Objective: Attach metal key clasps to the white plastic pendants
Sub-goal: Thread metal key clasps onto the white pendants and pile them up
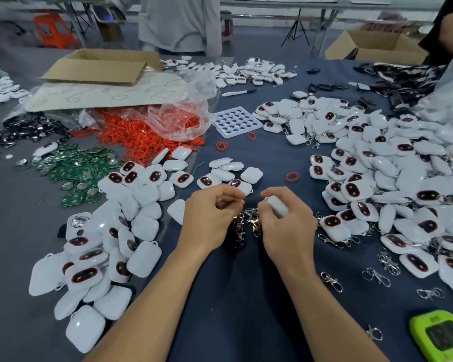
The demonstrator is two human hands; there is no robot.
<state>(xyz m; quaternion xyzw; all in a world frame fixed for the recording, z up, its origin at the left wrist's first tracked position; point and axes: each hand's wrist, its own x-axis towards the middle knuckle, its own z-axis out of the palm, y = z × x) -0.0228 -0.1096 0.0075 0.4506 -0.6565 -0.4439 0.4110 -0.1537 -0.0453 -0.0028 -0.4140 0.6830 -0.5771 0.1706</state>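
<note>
Our forearms come in from the near edge and meet mid-table, and the dark blue cloth [233, 296] between and under them is the biggest bare stretch we've got. A second open patch sits just past the hands, up toward the white tray [236, 121], with only a few stray red rings on it.

Big heap of white pendants with clasps already on [390, 178] fills the whole right side and runs off the right edge. The heap of bare pendants [110, 244] crowds the left, just beside our left forearm. Further back on the left are a flattened cardboard box [102, 66], a spill of red rings [147, 137] out of a clear bag, and green circuit boards [71, 168].

Our right hand [285, 220] grips one white pendant [277, 205], fingers wrapped round it. Our left hand [212, 218] is curled in tight, but we can't tell if it's pinching anything. Between the two hands lies the tangle of metal clasps [246, 220], touching the cloth.

A lime green gadget [442, 335] sits at the near right corner, and loose clasps [377, 276] are scattered near it.
</note>
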